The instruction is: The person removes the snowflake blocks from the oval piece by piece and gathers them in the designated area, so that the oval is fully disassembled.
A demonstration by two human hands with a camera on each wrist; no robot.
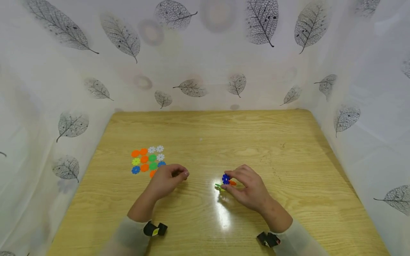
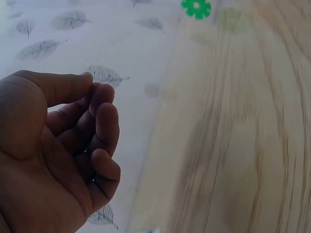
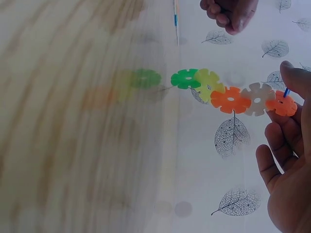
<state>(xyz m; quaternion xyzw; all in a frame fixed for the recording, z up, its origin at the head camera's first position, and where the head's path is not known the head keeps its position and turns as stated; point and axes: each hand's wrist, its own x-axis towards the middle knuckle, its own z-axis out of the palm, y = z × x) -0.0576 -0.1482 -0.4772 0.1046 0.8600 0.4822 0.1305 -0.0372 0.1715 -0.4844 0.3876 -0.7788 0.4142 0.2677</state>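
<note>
My right hand (image 1: 248, 186) pinches one end of a chain of notched plastic flower discs. In the right wrist view the chain runs from a green disc (image 3: 187, 78) through a yellow disc (image 3: 209, 86), an orange disc (image 3: 231, 100) and a white disc (image 3: 257, 99) to a second orange disc (image 3: 283, 104) at the fingertips. A blue disc (image 1: 226, 179), edge-on in the right wrist view, sits at that end. My left hand (image 1: 168, 180) is above the table beside the loose discs, fingers loosely curled, thumb near the index fingertip, nothing visible in it.
Loose flower discs in orange, white, green, yellow and blue lie in rows at the left, including a green disc (image 1: 152, 157); the left hand hides part of the nearest row. The wooden table (image 1: 198, 135) is shiny. A leaf-patterned cloth (image 1: 211, 57) surrounds its back and sides.
</note>
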